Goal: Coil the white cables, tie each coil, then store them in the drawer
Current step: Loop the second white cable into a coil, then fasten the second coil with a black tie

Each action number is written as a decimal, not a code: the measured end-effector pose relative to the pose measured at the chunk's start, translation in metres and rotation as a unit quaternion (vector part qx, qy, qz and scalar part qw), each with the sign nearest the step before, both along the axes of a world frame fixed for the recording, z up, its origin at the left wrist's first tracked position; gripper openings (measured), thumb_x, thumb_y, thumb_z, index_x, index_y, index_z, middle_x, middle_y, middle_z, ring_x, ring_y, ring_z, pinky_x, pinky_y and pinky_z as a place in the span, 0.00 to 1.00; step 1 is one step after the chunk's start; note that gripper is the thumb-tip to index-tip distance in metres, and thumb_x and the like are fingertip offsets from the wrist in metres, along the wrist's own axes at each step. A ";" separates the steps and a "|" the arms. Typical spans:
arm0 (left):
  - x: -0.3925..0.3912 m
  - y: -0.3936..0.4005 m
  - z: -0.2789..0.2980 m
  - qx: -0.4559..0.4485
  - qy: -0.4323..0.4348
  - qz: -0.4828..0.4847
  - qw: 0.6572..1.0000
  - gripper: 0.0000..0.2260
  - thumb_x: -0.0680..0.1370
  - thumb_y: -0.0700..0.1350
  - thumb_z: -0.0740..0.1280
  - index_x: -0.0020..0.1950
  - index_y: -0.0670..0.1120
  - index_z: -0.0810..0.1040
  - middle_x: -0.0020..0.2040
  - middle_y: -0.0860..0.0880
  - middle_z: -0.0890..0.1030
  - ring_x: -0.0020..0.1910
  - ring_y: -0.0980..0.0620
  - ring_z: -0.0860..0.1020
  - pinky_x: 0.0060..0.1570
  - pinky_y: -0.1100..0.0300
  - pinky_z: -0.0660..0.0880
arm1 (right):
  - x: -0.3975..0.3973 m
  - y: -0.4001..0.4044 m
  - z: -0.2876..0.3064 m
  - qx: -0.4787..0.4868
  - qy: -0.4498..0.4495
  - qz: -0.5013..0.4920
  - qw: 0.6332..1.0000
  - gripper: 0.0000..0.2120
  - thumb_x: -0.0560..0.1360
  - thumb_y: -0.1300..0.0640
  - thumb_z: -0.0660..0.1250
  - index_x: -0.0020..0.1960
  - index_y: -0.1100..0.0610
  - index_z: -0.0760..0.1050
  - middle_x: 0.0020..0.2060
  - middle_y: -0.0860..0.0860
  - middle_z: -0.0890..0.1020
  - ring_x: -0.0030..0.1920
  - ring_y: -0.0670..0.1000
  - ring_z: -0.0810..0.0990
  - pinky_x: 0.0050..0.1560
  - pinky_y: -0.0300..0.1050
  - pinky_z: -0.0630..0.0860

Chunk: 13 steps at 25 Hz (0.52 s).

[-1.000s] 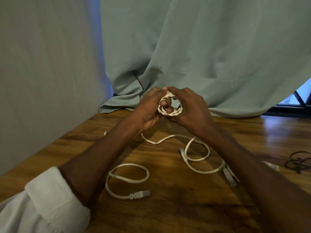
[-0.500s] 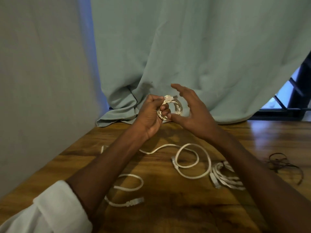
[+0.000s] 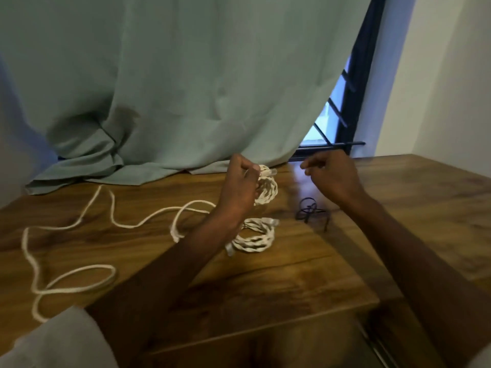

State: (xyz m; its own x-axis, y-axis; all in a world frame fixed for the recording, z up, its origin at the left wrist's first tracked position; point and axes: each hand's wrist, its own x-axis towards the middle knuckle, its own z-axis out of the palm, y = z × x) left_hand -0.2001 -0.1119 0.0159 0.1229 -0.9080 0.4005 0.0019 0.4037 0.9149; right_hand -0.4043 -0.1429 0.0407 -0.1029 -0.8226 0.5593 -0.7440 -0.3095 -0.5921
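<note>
Since 0.5 s ago the right hand has left the small twisted white cable coil and gone off toward 3 o'clock; the view has swung right too, so a dark window frame & pale wall now show at 1 o'clock. Left hand grips the coil w/ fingers curled round its near side, holding it up above the brown wooden counter. Hand hides approx. half the coil, so can't tell if it is tied. Right hand is apart from it, fingers loosely curled, blurred by motion; nothing seen in it.

At 6 o'clock from the held coil a second twisted white coil lies on the counter, its left edge covered by the left forearm. A loose white cable snakes across the counter at 9 o'clock; one end runs under the forearm, the other is cut off near the pale sleeve at 7 o'clock. Thin black ties lie tangled between the hands, shape hard to read. Grey-green curtain drapes onto the counter's far edge at 11 o'clock. Drawer not identifiable; counter's near edge is dark & blurred.
</note>
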 end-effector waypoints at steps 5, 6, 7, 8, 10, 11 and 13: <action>0.006 -0.001 -0.001 0.030 0.041 0.006 0.999 0.02 0.86 0.42 0.63 0.53 0.47 0.72 0.36 0.49 0.76 0.27 0.59 0.76 0.31 0.60 0.74 | -0.029 -0.003 -0.028 0.203 0.072 0.021 0.976 0.17 0.78 0.45 0.73 0.40 0.58 0.83 0.36 0.56 0.85 0.42 0.55 0.85 0.47 0.52 0.81; 0.006 0.000 0.000 0.032 0.059 -0.003 0.998 0.03 0.86 0.41 0.63 0.53 0.47 0.71 0.34 0.50 0.76 0.26 0.60 0.75 0.30 0.60 0.74 | -0.028 -0.003 -0.029 0.221 0.068 0.043 0.972 0.16 0.77 0.46 0.74 0.42 0.60 0.84 0.38 0.57 0.86 0.43 0.56 0.86 0.50 0.54 0.83; 0.006 0.001 0.001 0.031 0.072 -0.011 0.997 0.03 0.86 0.42 0.63 0.53 0.47 0.71 0.31 0.52 0.77 0.25 0.60 0.75 0.29 0.60 0.74 | -0.025 -0.001 -0.028 0.225 0.065 0.061 0.970 0.14 0.77 0.49 0.75 0.44 0.60 0.85 0.40 0.58 0.86 0.44 0.56 0.86 0.52 0.55 0.83; 0.004 0.003 0.001 0.030 0.077 -0.019 0.996 0.02 0.86 0.42 0.63 0.54 0.46 0.71 0.28 0.54 0.77 0.25 0.59 0.75 0.29 0.60 0.74 | -0.023 -0.001 -0.028 0.213 0.055 0.067 0.973 0.11 0.77 0.52 0.74 0.45 0.61 0.85 0.42 0.58 0.86 0.46 0.56 0.86 0.53 0.56 0.83; 0.002 0.005 -0.001 0.027 0.073 -0.026 0.997 0.02 0.86 0.42 0.63 0.55 0.45 0.71 0.26 0.56 0.76 0.25 0.58 0.74 0.30 0.60 0.75 | -0.024 0.003 -0.020 0.177 0.026 0.055 0.982 0.06 0.79 0.58 0.72 0.49 0.60 0.85 0.44 0.58 0.87 0.46 0.55 0.86 0.49 0.52 0.84; 0.002 0.005 -0.002 0.027 0.072 -0.028 0.997 0.02 0.86 0.42 0.63 0.55 0.46 0.71 0.26 0.55 0.75 0.25 0.58 0.74 0.33 0.59 0.75 | -0.028 0.005 -0.015 0.166 0.034 0.043 0.985 0.06 0.79 0.60 0.71 0.51 0.61 0.85 0.45 0.58 0.87 0.44 0.54 0.85 0.45 0.48 0.82; 0.005 0.001 -0.004 0.035 0.083 -0.033 0.995 0.03 0.85 0.43 0.64 0.53 0.47 0.72 0.28 0.54 0.75 0.26 0.57 0.73 0.40 0.53 0.76 | -0.040 0.013 -0.001 0.202 0.101 0.029 0.974 0.07 0.79 0.63 0.70 0.54 0.63 0.85 0.46 0.59 0.86 0.39 0.49 0.83 0.38 0.40 0.77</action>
